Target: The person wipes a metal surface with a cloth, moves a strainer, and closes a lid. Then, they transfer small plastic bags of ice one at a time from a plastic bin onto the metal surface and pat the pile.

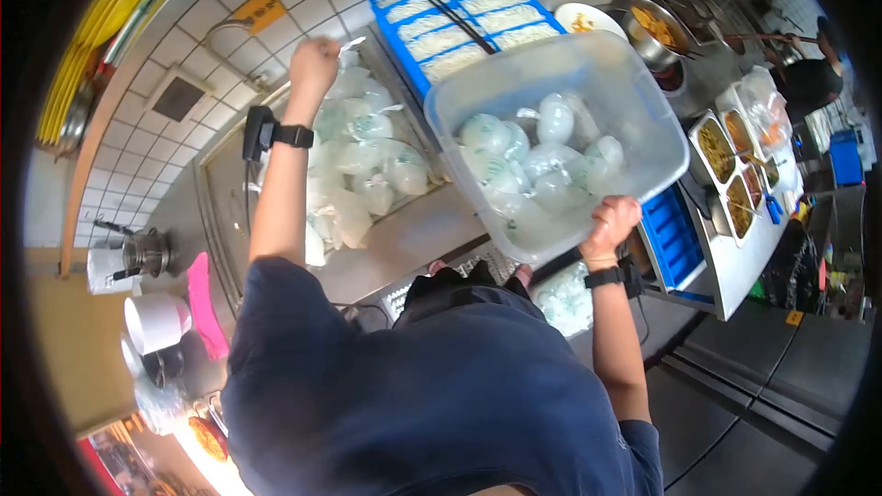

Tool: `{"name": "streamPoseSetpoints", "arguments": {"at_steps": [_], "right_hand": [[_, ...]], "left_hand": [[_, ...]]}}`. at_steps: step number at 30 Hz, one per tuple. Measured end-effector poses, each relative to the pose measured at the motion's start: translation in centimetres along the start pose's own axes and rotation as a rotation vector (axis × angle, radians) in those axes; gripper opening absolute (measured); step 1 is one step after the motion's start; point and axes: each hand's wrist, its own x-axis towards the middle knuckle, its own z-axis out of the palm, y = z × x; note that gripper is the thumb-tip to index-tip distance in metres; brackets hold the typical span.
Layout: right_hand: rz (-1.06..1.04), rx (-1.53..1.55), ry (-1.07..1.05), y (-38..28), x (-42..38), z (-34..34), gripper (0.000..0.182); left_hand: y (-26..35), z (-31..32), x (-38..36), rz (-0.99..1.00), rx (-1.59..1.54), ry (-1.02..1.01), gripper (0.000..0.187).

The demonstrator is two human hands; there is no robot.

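My left hand (315, 62) is closed on the twisted top of a plastic bag, above a heap of filled, knotted bags (354, 156) lying in the sink at the left. With my right hand (610, 225) I grip the near right rim of a large translucent tub (643, 161). Inside the tub lie several round, knotted bags (551, 165) with green print. The tub is tilted toward me.
Behind the tub sits a blue tray (404, 55) of white noodle portions with chopsticks (455, 18) across it. A steel pot (654, 32), a white plate (588, 18) and steel food containers (726, 165) stand to the right. More bags (565, 298) lie below the tub.
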Motion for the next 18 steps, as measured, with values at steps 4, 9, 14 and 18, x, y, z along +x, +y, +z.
{"name": "streamPoseSetpoints", "arguments": {"at_steps": [4,9,14,18], "right_hand": [[0.012,0.034,0.03,-0.1,0.1,0.1,0.03],[0.023,0.083,0.083,0.2,-0.2,0.2,0.02],[0.031,0.115,0.077,0.4,-0.6,-0.1,0.021],[0.016,0.121,0.051,1.0,-1.9,-0.6,0.022]], "left_hand": [[15.1,-1.2,0.0,0.5,-0.375,-0.092,0.011],[26.4,6.7,-5.8,1.002,-0.3,-0.736,0.017],[30.3,15.6,-12.7,1.091,-0.004,-1.25,0.024],[29.7,20.1,-16.0,1.014,-0.038,-1.174,0.02]]}}
